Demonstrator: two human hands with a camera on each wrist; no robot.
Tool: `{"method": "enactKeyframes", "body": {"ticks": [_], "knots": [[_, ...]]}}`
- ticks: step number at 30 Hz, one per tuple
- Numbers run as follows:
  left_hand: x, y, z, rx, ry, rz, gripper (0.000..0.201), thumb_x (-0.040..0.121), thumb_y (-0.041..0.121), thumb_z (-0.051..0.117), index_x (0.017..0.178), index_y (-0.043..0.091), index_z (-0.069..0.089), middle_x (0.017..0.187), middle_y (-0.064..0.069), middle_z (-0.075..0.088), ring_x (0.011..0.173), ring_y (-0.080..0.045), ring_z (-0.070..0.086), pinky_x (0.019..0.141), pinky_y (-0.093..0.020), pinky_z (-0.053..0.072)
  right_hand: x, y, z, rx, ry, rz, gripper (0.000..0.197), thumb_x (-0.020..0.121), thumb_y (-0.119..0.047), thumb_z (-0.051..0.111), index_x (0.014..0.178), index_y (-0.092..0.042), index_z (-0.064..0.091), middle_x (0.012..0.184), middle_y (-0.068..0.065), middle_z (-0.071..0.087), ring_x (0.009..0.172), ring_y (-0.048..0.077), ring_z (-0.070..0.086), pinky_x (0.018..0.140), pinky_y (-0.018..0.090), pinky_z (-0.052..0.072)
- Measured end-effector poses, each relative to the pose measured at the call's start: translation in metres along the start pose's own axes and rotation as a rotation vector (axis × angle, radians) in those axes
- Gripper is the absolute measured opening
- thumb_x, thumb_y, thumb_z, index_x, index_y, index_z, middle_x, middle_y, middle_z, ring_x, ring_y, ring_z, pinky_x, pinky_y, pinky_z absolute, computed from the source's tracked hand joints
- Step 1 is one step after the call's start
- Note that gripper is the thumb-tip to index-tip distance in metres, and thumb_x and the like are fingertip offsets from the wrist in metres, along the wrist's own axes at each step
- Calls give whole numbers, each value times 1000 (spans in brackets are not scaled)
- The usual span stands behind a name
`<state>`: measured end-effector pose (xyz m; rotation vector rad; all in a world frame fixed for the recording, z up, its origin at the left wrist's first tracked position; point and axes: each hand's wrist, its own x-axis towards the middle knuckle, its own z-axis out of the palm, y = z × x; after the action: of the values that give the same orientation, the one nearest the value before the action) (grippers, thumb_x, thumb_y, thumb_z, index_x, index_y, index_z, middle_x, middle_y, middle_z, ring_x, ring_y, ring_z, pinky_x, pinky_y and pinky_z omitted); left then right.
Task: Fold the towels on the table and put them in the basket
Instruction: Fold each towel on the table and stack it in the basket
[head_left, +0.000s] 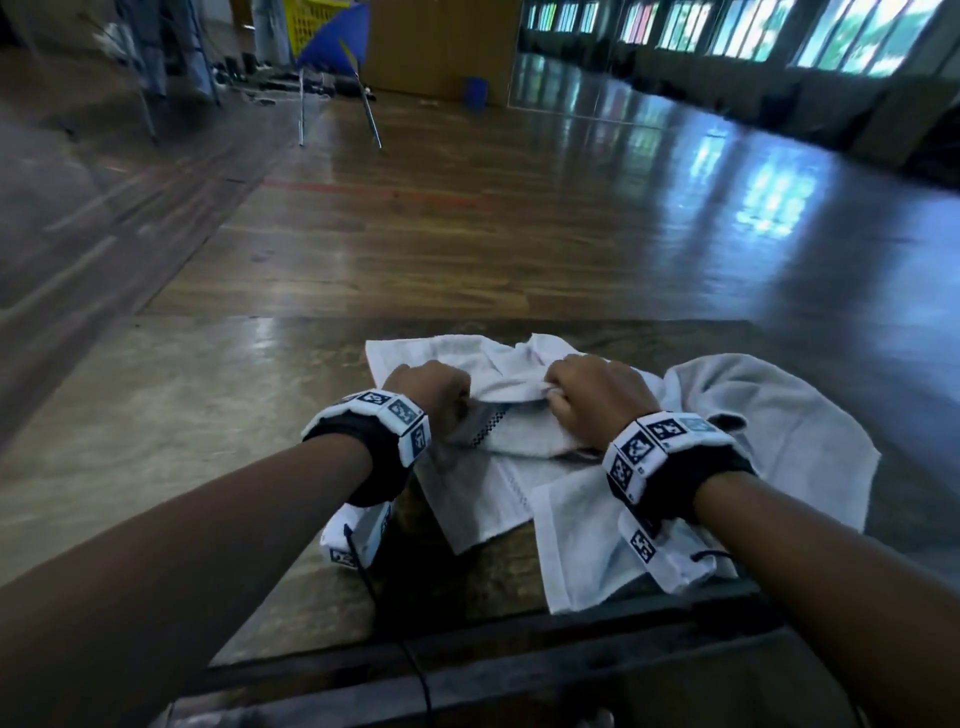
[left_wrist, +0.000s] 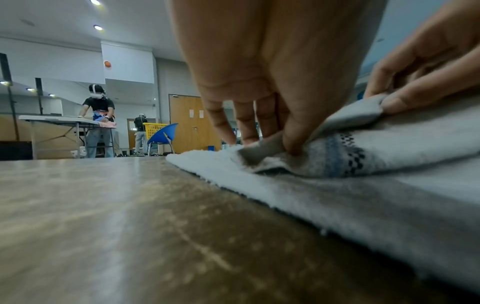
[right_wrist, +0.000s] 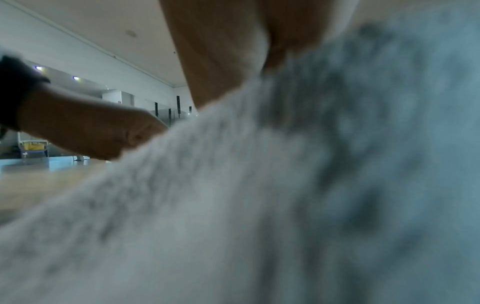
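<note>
A white towel (head_left: 483, 499) with a blue and black checked stripe lies on the table (head_left: 156, 415), partly doubled over. My left hand (head_left: 441, 397) pinches the left end of its folded edge, thumb and fingers (left_wrist: 291, 142) closed on the cloth (left_wrist: 389, 156). My right hand (head_left: 592, 395) grips the same edge a little to the right, its fingers (left_wrist: 394, 102) clamped on a corner. A second white towel (head_left: 769, 441) lies crumpled at the right, under my right wrist. In the right wrist view blurred towel cloth (right_wrist: 285, 205) fills most of the picture and my left hand (right_wrist: 109, 135) shows at left.
The table's near edge (head_left: 467, 654) runs dark below the towels. Beyond the far edge is polished wood floor with a blue chair (head_left: 337, 57) and a yellow basket (head_left: 311, 21). In the left wrist view, other people (left_wrist: 100, 121) work at a table far off.
</note>
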<state>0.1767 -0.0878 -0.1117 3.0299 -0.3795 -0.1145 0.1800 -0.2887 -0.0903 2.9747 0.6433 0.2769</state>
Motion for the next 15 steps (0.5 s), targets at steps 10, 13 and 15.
{"method": "enactKeyframes", "body": {"ticks": [10, 13, 15], "knots": [[-66, 5, -138, -89, 513, 24, 15, 86, 18, 48, 100, 21, 51, 98, -13, 68, 88, -35, 62, 74, -37, 44, -38, 36, -142, 161, 174, 149, 21, 80, -8, 53, 97, -14, 62, 105, 12, 65, 99, 34, 59, 70, 26, 35], [-103, 4, -204, -117, 674, 52, 14, 86, 18, 48, 97, 21, 56, 96, -14, 68, 89, -36, 62, 75, -37, 41, -60, 42, -204, 192, 313, 249, 12, 81, -13, 54, 89, -18, 61, 103, 13, 67, 97, 34, 60, 67, 29, 29], [-131, 5, -247, -113, 753, 85, 14, 86, 17, 48, 95, 21, 58, 94, -13, 68, 87, -36, 62, 72, -37, 44, -76, 44, -245, 236, 379, 280, 10, 82, -18, 55, 74, -24, 52, 92, 11, 66, 90, 34, 60, 66, 30, 34]]}}
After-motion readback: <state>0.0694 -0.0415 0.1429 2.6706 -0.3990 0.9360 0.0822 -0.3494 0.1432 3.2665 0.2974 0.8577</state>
